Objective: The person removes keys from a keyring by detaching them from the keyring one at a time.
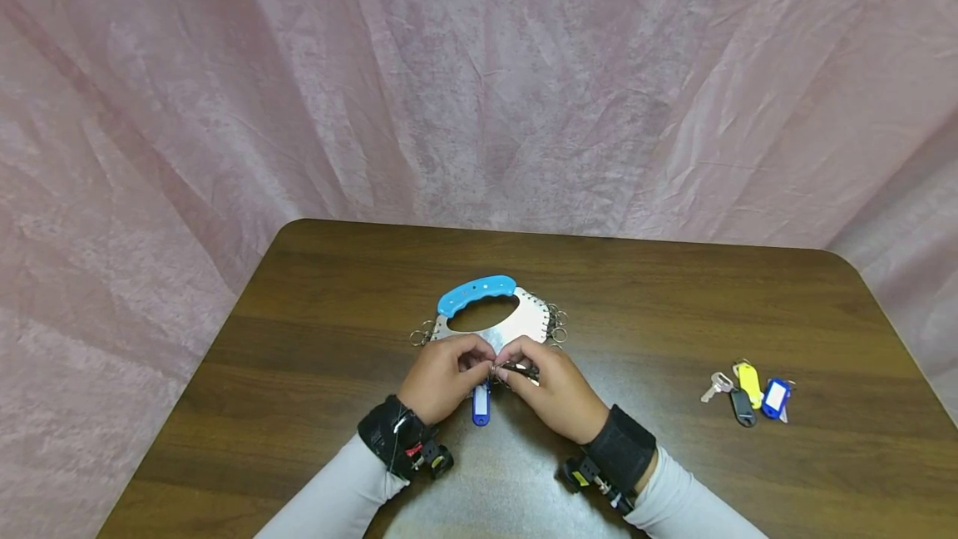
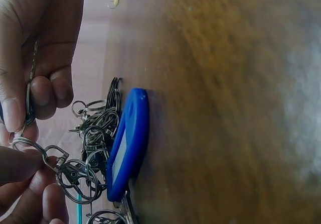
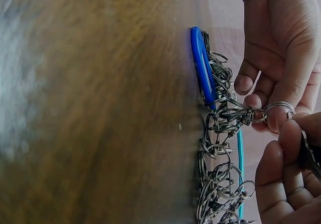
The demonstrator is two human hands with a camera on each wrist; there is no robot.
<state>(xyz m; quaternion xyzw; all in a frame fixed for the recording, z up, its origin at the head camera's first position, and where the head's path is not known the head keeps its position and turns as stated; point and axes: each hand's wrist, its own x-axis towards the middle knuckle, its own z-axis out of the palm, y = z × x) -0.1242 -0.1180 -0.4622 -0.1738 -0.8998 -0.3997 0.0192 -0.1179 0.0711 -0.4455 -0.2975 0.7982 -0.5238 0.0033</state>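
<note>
My left hand pinches a metal split ring that is linked to a small swivel clip. My right hand meets it at the fingertips and holds a key, along with a dark piece mostly covered by the fingers. Just beyond both hands lies a metal key-ring carrier with a light blue handle. Many clips and rings hang along its edge. A blue key tag with a white label sits just below the fingertips, next to the rings.
To the right on the brown table lies a small group: a yellow key tag, a black tag, another blue tag and a silver key. A pink curtain hangs behind the table's far edge.
</note>
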